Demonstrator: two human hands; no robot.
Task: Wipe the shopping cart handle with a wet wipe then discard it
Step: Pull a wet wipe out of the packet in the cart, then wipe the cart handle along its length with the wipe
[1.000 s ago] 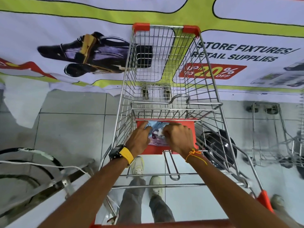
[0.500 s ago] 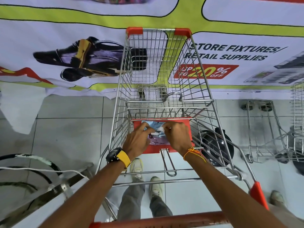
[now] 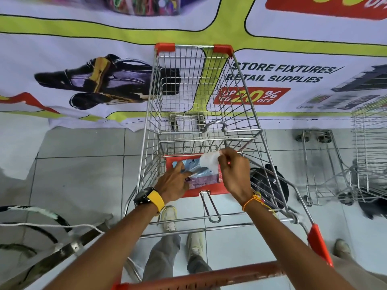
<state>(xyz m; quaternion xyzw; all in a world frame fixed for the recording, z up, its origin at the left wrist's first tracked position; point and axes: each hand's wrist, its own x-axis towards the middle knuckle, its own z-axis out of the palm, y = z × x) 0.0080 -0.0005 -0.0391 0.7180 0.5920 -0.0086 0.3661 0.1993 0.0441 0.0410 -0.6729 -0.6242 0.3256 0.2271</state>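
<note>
A wire shopping cart (image 3: 247,114) stands in front of me, its red handle (image 3: 209,278) across the bottom of the view. A blue and purple wet wipe pack (image 3: 199,174) lies on the cart's red child-seat flap (image 3: 209,190). My left hand (image 3: 173,185) presses down on the pack's left side. My right hand (image 3: 234,172) pinches a white wet wipe (image 3: 208,162) that is partly drawn up out of the pack; its lower end still meets the pack.
A printed banner (image 3: 83,59) covers the wall ahead. A black round object (image 3: 270,187) sits under the cart's right side. More wire carts (image 3: 326,164) stand at the right. Metal strips and a white cord (image 3: 52,227) lie on the tiled floor at the left.
My right hand has lifted up and to the right, drawing a white wipe out of the pack. My left hand stays on the pack. The view has shifted slightly.
</note>
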